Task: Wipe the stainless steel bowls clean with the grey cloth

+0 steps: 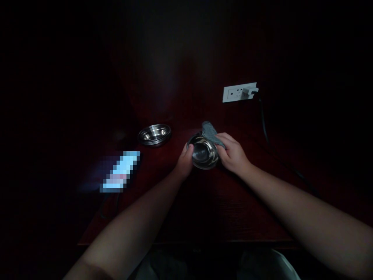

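Observation:
A small steel bowl [203, 153] is held tilted over the dark red table [210, 202], its inside facing me. My left hand [184, 162] grips the bowl's left rim, fingers curled round it. My right hand [231, 153] is closed on a grey cloth [210, 131] and presses it against the bowl's right rim. Part of the cloth sticks up behind the bowl.
A stack of steel bowls [154, 134] rests on the table to the left. A lit phone screen [121, 171], blurred, lies further left. A white wall socket [239, 92] holds a plug whose black cable [264, 120] runs down right. The room is very dark.

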`<action>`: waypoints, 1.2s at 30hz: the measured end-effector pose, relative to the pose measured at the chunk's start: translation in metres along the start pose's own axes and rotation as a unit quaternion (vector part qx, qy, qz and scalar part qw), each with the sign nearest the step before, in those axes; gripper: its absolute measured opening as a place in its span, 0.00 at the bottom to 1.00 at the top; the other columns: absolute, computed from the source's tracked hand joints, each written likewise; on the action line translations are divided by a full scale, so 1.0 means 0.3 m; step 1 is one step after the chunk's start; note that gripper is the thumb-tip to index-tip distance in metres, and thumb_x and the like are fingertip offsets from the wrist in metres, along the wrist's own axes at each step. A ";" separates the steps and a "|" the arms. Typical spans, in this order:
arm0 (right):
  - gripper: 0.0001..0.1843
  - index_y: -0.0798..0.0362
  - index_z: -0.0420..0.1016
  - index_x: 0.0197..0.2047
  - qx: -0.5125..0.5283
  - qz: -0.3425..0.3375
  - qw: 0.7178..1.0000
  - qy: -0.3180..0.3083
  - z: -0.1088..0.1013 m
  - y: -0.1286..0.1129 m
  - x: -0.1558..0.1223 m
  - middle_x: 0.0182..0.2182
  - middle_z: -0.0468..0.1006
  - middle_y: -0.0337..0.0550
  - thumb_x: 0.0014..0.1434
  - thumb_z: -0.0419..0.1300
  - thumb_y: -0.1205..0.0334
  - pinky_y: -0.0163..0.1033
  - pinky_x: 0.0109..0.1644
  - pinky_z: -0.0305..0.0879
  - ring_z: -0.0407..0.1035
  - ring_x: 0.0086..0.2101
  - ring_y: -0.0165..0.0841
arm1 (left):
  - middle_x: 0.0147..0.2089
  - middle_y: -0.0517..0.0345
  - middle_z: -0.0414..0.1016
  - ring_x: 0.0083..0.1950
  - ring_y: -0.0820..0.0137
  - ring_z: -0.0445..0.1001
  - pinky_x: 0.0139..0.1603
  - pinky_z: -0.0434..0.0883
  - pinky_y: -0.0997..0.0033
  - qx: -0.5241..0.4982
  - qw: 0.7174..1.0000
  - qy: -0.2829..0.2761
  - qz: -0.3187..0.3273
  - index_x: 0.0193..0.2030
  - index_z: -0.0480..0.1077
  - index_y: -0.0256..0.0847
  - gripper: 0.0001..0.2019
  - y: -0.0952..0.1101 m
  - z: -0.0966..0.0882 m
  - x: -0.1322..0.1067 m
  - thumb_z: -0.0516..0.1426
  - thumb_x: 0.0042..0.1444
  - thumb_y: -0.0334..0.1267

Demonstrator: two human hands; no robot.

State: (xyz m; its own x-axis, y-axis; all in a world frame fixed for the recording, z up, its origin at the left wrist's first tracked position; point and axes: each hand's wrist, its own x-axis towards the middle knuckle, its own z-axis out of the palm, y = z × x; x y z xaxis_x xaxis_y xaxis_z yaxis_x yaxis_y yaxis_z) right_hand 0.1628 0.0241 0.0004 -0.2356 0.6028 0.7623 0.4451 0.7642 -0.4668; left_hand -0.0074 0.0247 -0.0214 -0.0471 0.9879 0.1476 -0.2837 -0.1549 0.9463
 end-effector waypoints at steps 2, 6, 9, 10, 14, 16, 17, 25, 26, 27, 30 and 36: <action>0.18 0.51 0.73 0.53 0.009 0.005 1.000 -0.019 0.020 0.001 -0.006 0.48 0.74 0.50 0.62 0.50 0.63 0.50 0.56 0.65 0.68 0.49 0.41 | 0.52 0.53 0.76 0.56 0.63 0.72 0.59 0.65 0.67 -0.016 1.000 -0.022 -0.007 0.51 0.71 0.41 0.15 -0.002 0.004 -0.006 0.52 0.61 0.41; 0.19 0.51 0.73 0.55 0.036 0.046 0.998 -0.008 0.057 0.004 -0.014 0.51 0.74 0.49 0.63 0.49 0.63 0.50 0.61 0.61 0.67 0.53 0.39 | 0.53 0.54 0.76 0.57 0.63 0.72 0.59 0.65 0.66 -0.039 0.998 -0.045 -0.027 0.54 0.70 0.43 0.16 -0.012 0.008 -0.010 0.52 0.61 0.43; 0.19 0.51 0.73 0.54 0.057 0.055 0.997 -0.020 0.074 0.005 -0.018 0.51 0.74 0.49 0.64 0.49 0.61 0.50 0.61 0.60 0.67 0.53 0.39 | 0.55 0.54 0.74 0.59 0.63 0.70 0.59 0.65 0.67 -0.047 0.997 -0.058 -0.037 0.55 0.69 0.43 0.18 -0.022 0.007 -0.007 0.52 0.61 0.45; 0.19 0.50 0.73 0.54 0.060 0.056 0.996 -0.024 0.078 0.005 -0.019 0.51 0.74 0.49 0.64 0.49 0.61 0.50 0.61 0.61 0.67 0.53 0.39 | 0.56 0.54 0.74 0.59 0.63 0.70 0.59 0.65 0.67 -0.054 0.996 -0.064 -0.038 0.56 0.69 0.43 0.19 -0.026 0.007 -0.006 0.52 0.61 0.45; 0.19 0.49 0.73 0.54 0.073 0.045 0.996 -0.038 0.083 0.001 -0.022 0.50 0.73 0.49 0.64 0.50 0.61 0.50 0.59 0.61 0.67 0.51 0.39 | 0.53 0.51 0.75 0.54 0.62 0.74 0.56 0.69 0.63 -0.094 0.989 -0.080 -0.084 0.58 0.67 0.41 0.23 -0.029 0.013 -0.009 0.51 0.61 0.50; 0.19 0.49 0.74 0.54 0.083 0.036 0.995 -0.051 0.081 -0.002 -0.020 0.49 0.73 0.49 0.63 0.50 0.62 0.50 0.58 0.62 0.67 0.51 0.39 | 0.51 0.47 0.77 0.52 0.59 0.75 0.54 0.70 0.59 -0.104 0.982 -0.079 -0.138 0.58 0.67 0.39 0.27 -0.021 0.019 -0.014 0.49 0.60 0.55; 0.19 0.49 0.74 0.53 0.087 0.034 0.994 -0.056 0.079 -0.004 -0.019 0.49 0.73 0.49 0.63 0.50 0.62 0.50 0.58 0.62 0.67 0.50 0.39 | 0.50 0.46 0.77 0.52 0.58 0.75 0.53 0.70 0.57 -0.106 0.977 -0.078 -0.165 0.57 0.68 0.38 0.29 -0.015 0.022 -0.017 0.47 0.60 0.58; 0.18 0.49 0.76 0.50 0.133 -0.010 0.985 -0.107 0.051 -0.011 -0.013 0.49 0.74 0.47 0.57 0.55 0.67 0.52 0.59 0.61 0.68 0.51 0.39 | 0.47 0.44 0.78 0.48 0.55 0.76 0.48 0.72 0.47 -0.089 0.973 -0.082 -0.195 0.52 0.70 0.38 0.22 0.030 0.029 -0.026 0.51 0.59 0.50; 0.18 0.49 0.76 0.50 0.138 -0.015 0.984 -0.111 0.046 -0.012 -0.013 0.49 0.75 0.47 0.56 0.56 0.67 0.52 0.59 0.61 0.68 0.51 0.39 | 0.47 0.45 0.78 0.47 0.55 0.76 0.47 0.72 0.47 -0.082 0.973 -0.091 -0.193 0.52 0.71 0.38 0.20 0.033 0.029 -0.027 0.53 0.58 0.48; 0.18 0.49 0.76 0.50 0.146 -0.020 0.982 -0.117 0.042 -0.014 -0.012 0.49 0.75 0.47 0.57 0.56 0.66 0.52 0.59 0.61 0.68 0.51 0.39 | 0.47 0.45 0.78 0.47 0.55 0.76 0.47 0.73 0.48 -0.076 0.973 -0.099 -0.193 0.51 0.71 0.39 0.20 0.037 0.030 -0.028 0.53 0.58 0.48; 0.16 0.50 0.76 0.50 0.179 -0.026 0.975 -0.129 0.034 -0.017 -0.009 0.48 0.76 0.48 0.60 0.55 0.60 0.52 0.58 0.61 0.69 0.51 0.39 | 0.48 0.45 0.77 0.48 0.55 0.75 0.46 0.73 0.49 -0.064 0.969 -0.129 -0.199 0.50 0.72 0.39 0.21 0.046 0.033 -0.031 0.51 0.58 0.51; 0.14 0.50 0.78 0.43 0.238 -0.005 0.961 -0.138 0.044 -0.025 0.000 0.44 0.77 0.47 0.62 0.55 0.53 0.50 0.56 0.63 0.70 0.48 0.38 | 0.49 0.46 0.77 0.49 0.57 0.75 0.47 0.72 0.53 -0.086 0.961 -0.175 -0.198 0.51 0.71 0.40 0.24 0.025 0.020 -0.023 0.47 0.60 0.54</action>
State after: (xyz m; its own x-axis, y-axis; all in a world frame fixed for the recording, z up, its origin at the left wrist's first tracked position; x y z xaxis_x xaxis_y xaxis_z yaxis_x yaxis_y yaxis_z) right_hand 0.1482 0.0215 -0.0020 -0.4878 0.5832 0.6496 0.0125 0.7487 -0.6628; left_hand -0.0034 0.0166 -0.0135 0.4138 0.9050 -0.0983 -0.3683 0.2651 0.8911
